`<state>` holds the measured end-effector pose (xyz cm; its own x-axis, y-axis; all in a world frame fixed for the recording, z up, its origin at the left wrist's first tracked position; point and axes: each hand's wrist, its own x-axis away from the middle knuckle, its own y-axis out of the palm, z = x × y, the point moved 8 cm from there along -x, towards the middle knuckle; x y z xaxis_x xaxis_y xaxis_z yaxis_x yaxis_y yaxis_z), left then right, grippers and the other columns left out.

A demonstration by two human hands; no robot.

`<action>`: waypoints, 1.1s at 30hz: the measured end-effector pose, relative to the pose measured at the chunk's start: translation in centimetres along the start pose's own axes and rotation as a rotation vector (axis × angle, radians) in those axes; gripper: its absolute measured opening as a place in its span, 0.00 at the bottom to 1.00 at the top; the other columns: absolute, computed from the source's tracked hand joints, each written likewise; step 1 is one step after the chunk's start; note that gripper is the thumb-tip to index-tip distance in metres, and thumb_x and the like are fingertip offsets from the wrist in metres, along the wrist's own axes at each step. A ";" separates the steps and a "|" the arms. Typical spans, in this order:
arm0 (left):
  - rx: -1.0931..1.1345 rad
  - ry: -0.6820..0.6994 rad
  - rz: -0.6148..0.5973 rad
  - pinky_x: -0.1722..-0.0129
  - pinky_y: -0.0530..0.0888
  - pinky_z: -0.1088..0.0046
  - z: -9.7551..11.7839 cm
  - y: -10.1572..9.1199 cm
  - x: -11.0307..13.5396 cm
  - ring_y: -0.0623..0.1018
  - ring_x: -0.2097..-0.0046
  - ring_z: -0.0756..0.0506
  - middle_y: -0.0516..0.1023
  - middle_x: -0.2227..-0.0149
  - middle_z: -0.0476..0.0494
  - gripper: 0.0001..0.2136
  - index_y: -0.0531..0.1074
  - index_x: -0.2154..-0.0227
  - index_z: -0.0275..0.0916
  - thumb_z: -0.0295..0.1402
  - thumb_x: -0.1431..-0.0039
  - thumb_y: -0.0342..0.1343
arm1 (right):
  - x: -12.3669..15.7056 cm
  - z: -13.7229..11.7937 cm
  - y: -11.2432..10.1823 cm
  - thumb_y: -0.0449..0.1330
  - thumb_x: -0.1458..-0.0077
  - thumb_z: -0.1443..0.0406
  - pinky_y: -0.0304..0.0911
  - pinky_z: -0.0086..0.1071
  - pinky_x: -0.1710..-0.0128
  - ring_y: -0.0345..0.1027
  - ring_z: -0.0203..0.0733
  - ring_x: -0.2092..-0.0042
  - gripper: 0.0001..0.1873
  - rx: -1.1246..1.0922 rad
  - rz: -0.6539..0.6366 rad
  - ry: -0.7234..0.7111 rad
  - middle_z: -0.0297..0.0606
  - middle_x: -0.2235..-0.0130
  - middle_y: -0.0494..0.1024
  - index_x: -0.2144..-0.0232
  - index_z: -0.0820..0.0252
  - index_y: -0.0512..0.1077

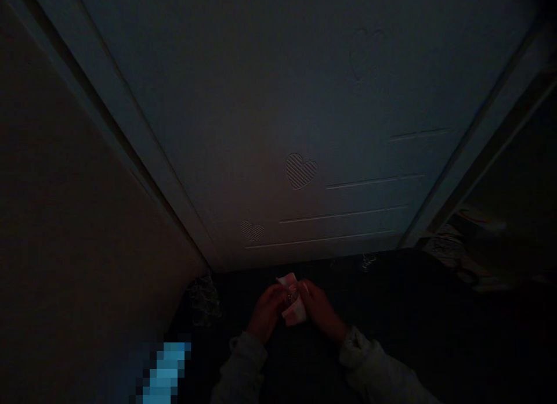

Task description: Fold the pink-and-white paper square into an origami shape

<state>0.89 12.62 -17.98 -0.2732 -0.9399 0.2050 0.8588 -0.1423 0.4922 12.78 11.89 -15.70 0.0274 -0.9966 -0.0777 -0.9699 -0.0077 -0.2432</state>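
Observation:
The scene is very dark. My left hand point(266, 316) and my right hand point(321, 311) meet low in the middle of the view, both closed on a small pale pink and white packet or folded paper point(293, 302) held between them. Fingers of both hands pinch its edges. Both arms wear light grey sleeves. I cannot make out what the packet is.
A pale door point(278, 119) with embossed heart shapes point(300, 170) and thin lines fills the view ahead. A plain wall point(65, 218) stands on the left. The floor is dark. Some crumpled clear wrap point(202, 299) lies at the left, and cluttered items point(461, 241) at the right.

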 end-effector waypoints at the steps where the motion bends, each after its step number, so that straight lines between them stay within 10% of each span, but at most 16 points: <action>1: -0.003 0.001 0.007 0.68 0.65 0.74 0.0 -0.1 0.0 0.72 0.70 0.50 0.74 0.72 0.46 0.08 0.70 0.71 0.35 0.30 0.58 0.58 | 0.0 0.0 0.0 0.41 0.47 0.52 0.54 0.27 0.74 0.61 0.35 0.72 0.23 0.004 0.002 0.000 0.34 0.74 0.69 0.72 0.62 0.66; 33: -0.040 0.000 0.022 0.68 0.65 0.73 -0.1 -0.2 -0.1 0.71 0.70 0.49 0.73 0.73 0.46 0.09 0.70 0.73 0.35 0.32 0.60 0.59 | -0.1 -0.1 0.0 0.41 0.46 0.52 0.55 0.27 0.74 0.61 0.35 0.72 0.22 0.023 0.004 -0.017 0.34 0.74 0.69 0.72 0.62 0.66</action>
<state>0.78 12.70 -18.14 -0.2542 -0.9429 0.2154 0.8811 -0.1339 0.4536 12.72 11.97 -15.64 0.0277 -0.9951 -0.0947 -0.9643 -0.0016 -0.2650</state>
